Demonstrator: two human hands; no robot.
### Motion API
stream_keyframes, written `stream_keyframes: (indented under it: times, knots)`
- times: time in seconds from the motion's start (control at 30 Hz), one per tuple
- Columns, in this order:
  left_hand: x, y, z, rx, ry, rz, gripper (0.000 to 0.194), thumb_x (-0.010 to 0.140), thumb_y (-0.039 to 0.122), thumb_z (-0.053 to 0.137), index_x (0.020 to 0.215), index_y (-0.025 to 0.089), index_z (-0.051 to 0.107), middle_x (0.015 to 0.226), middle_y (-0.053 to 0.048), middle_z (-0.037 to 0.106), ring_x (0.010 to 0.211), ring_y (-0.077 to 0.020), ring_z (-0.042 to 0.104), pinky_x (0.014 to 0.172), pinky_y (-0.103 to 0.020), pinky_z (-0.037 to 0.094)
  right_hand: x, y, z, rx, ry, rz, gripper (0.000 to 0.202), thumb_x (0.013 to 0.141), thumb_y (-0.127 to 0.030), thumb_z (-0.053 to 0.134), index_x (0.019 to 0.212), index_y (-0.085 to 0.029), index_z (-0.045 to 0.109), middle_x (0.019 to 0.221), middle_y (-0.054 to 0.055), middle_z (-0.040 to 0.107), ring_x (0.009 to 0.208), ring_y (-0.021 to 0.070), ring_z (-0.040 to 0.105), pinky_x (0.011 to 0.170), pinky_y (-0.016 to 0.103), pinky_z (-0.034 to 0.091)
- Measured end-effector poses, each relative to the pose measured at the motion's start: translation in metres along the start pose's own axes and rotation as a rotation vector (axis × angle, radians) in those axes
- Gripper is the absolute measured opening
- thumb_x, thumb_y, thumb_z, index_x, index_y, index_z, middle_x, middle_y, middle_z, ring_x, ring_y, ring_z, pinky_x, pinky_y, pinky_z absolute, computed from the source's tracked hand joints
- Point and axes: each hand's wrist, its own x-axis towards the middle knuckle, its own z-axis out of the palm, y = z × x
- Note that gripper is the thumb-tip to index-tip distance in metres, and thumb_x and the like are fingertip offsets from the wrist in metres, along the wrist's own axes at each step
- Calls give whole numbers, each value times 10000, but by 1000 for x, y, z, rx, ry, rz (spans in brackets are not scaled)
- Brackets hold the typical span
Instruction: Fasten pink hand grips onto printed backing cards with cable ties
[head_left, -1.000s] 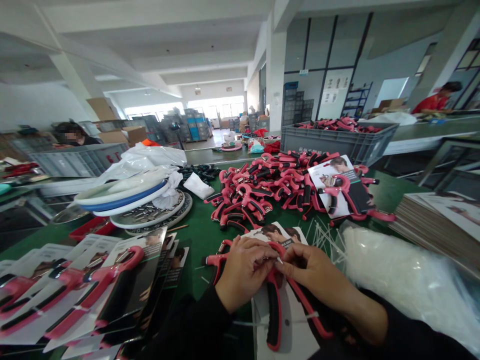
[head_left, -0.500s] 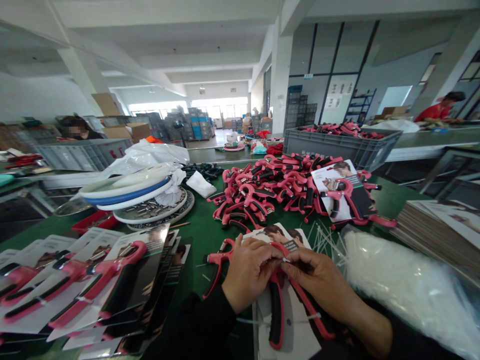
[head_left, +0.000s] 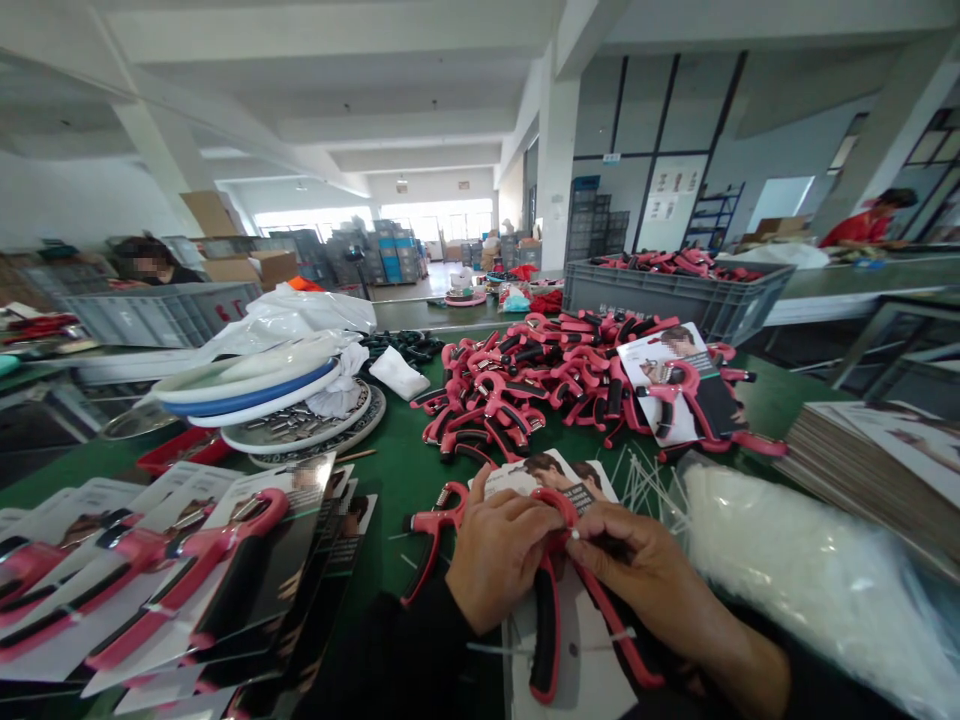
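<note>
- Here, the left hand (head_left: pixel 496 560) is curled onto the top of a pink hand grip (head_left: pixel 547 635), which lies on a printed card (head_left: pixel 581 665)
- The right hand (head_left: pixel 637 570), close beside it, pinches a white tie (head_left: pixel 575 534) between thumb and finger
- Beyond, more grips (head_left: pixel 510 385) lie heaped

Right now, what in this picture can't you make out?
Head view:
Middle of the pink-and-black plastic spring grip: hidden by the left hand and right hand.
Lower end of the white printed card beneath it: cut off by the bottom edge.
Lettering on the grey plastic crate: too small.
</note>
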Motion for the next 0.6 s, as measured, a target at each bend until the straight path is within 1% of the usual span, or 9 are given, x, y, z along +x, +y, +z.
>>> stream_keyframes:
  times: [0.1, 0.2, 0.4, 0.6]
  knots:
    - [-3, -2, 2, -12, 14, 11, 168, 872, 195, 483, 890, 262, 636, 853, 45, 723, 795, -146, 616, 1082, -493, 59, 0, 1, 0, 13, 1, 10, 206, 827, -335, 555, 675, -199, 585, 671, -16, 529, 683, 146, 499, 682, 260, 409]
    - [-4, -3, 2, -8, 4, 27, 180, 876, 203, 478, 906, 269, 643, 863, 36, 726, 805, -151, 617, 1082, -503, 45, -1, 2, 1, 19, -3, 17, 212, 823, -346, 559, 675, -197, 590, 667, -14, 525, 675, 146, 495, 676, 261, 412]
    - [-1, -1, 0, 18, -6, 48, 201, 885, 210, 459, 916, 260, 651, 854, 20, 731, 788, -156, 624, 1070, -499, 95, 0, 1, 1, 29, -1, 39, 224, 810, -373, 563, 682, -193, 604, 677, -5, 543, 675, 150, 500, 649, 254, 419]
    - [-3, -3, 5, 29, 35, 85, 203, 895, 240, 457, 932, 267, 654, 882, 26, 732, 790, -159, 628, 1087, -509, 7, 1, 1, -1, 64, -23, 66, 232, 803, -381, 570, 689, -183, 611, 676, -9, 543, 682, 147, 497, 658, 250, 413]
